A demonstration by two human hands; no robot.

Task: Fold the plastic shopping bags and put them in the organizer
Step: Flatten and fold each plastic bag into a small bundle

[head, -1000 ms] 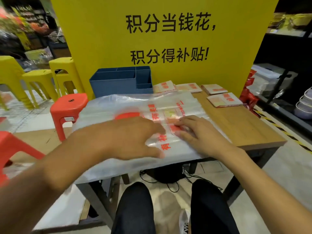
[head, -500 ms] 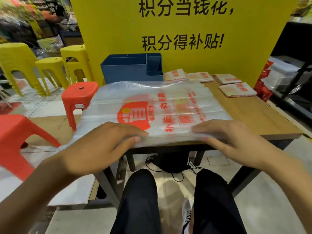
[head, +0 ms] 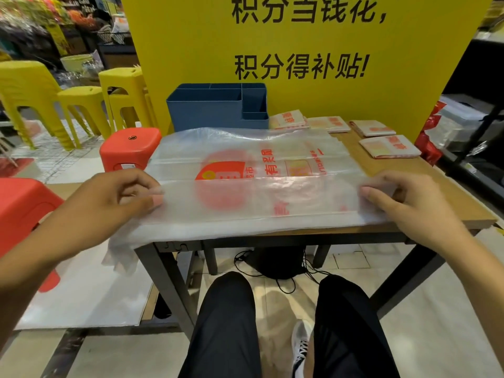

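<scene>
A clear plastic shopping bag (head: 272,148) with red print lies spread across the wooden table (head: 447,192). Its near edge is lifted and turned over onto the middle of the bag. My left hand (head: 114,203) pinches that folded edge at its left end. My right hand (head: 409,205) pinches it at the right end. The blue organizer (head: 215,110) with several compartments stands at the back of the table, just behind the bag. Several folded bags (head: 390,145) lie in squares at the back right.
A yellow signboard (head: 300,50) rises behind the table. Red stools (head: 131,148) and yellow stools (head: 81,105) stand on the left. A dark shelf unit (head: 480,132) is on the right. My legs (head: 226,323) are under the table, with cables on the floor.
Both hands slid from the bag's middle to its near edge, moved apart, took hold of it and carried it up and over the bag's printed middle.
</scene>
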